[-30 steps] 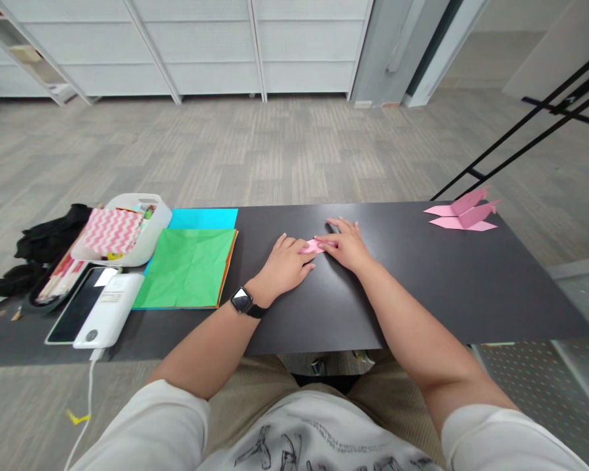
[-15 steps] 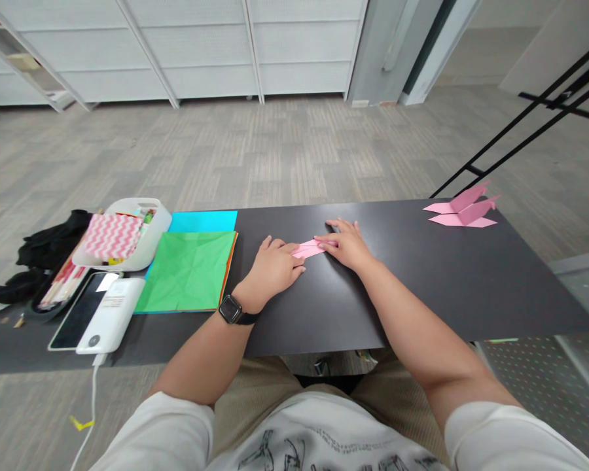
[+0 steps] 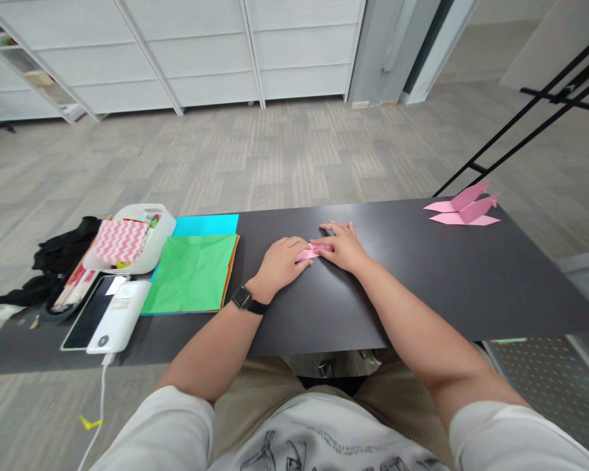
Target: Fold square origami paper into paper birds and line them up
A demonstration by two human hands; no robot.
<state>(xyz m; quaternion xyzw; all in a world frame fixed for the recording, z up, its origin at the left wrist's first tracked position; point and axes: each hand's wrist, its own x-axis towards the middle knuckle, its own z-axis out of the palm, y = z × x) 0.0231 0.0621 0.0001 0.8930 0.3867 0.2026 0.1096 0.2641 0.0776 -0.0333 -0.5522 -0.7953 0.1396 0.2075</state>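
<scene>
Creasing the pink paper [image 3: 305, 254] looks to be the step in hand: it lies, folded narrow, on the tabletop [image 3: 422, 288] in front of the person, between the two hands. The left hand [image 3: 279, 263] lies over its left end, fingers close together and thumb along the near edge. The right hand [image 3: 342, 250] has its outer fingers spread, with the fingertips nearest the paper touching the right end. Whether either hand pinches the paper or only presses it down, I cannot tell. The next move probably calls for light, even pressure with the edges lined up, since so slim a piece could slip or skew.

The hands hide both ends, so the fold itself is hard to read. Just left of the watch [image 3: 243, 297] sits a green sheet [image 3: 191, 271] on a stack, with a blue sheet [image 3: 206, 224] showing behind; a wide elbow swing could nudge them. Farther left are a bin [image 3: 163, 239], a phone [image 3: 88, 317] and a power bank [image 3: 120, 318] overlapping it, its cable [image 3: 103, 386] hanging over the near edge. Two pink birds [image 3: 477, 211] stand well apart, at the far right.
</scene>
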